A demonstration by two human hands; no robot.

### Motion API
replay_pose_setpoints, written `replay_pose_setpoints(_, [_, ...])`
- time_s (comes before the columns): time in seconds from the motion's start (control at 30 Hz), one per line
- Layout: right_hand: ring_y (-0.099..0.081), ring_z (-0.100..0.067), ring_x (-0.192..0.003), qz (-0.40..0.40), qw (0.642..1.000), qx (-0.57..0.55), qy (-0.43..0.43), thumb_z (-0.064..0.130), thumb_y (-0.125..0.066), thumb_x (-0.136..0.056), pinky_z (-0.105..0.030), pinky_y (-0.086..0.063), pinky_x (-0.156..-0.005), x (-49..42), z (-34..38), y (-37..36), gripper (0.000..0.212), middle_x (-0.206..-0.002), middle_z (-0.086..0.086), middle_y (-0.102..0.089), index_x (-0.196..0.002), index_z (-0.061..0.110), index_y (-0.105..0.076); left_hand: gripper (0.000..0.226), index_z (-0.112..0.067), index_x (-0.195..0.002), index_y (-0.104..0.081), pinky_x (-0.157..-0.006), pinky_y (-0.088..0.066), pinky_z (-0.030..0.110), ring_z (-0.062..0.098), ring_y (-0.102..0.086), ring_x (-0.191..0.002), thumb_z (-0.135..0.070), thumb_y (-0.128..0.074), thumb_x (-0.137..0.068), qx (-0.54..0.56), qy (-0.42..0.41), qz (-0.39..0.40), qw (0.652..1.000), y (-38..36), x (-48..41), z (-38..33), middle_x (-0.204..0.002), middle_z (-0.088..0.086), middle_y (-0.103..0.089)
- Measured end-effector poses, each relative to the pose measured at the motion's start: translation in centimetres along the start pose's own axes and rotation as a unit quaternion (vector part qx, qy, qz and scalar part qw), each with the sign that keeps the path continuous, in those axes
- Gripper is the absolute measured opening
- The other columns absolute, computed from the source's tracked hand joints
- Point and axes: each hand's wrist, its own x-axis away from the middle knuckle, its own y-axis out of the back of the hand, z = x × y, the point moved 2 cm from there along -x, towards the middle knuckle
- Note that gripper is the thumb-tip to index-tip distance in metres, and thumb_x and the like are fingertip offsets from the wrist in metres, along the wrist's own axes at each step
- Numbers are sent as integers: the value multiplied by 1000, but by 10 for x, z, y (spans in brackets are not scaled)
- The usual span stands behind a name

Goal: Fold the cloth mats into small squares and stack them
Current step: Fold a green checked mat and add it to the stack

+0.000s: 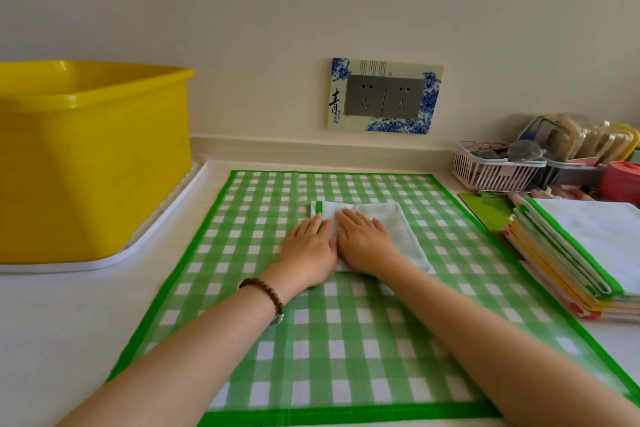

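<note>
Both my palms are flat, fingers straight: my left hand [309, 251] and right hand [366, 242] press side by side, nearly touching, on a small folded white cloth mat with a green edge [398, 222]. It lies mid-way on a large green-and-white checked mat [346, 340] spread over the counter. To my right sits a stack of folded mats [581, 253]; to my left, a yellow plastic tub [93, 156].

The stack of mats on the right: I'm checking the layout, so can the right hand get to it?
Probably yes: the stack lies on the right hand's own side, with only flat checked mat between them.
</note>
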Motion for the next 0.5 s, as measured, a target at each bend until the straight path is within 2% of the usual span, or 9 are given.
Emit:
replay_pose_setpoints(0.23, [4,-13,-146,39,997,30,-66,45,-12,-100,-34,2,-118,15,-61,14,59,-159,0,3,-151,16,-1,54,-16,-153,-5,-119,-2,37,22,1,-147,-33,-16,-103,-9,-1,31,999,5,0,0,-160,3,3])
replay_pose_setpoints(0.4, [5,-13,-146,45,996,27,-67,45,-11,-100,-34,3,-118,17,-64,15,60,-159,0,5,-151,16,0,49,-12,-142,-36,-117,-15,42,25,-15,-144,-33,-19,-102,-14,-7,-2,1000,15,-20,-3,-154,5,-27])
replay_pose_setpoints(0.5, [6,-13,-146,46,996,32,-67,45,-11,-100,-33,4,-118,17,-64,15,60,-159,0,6,-151,16,1,51,-17,-152,-14,-119,-8,41,22,-5,-147,-31,-17,-103,26,-16,-8,999,15,-36,-3,-160,4,-8])
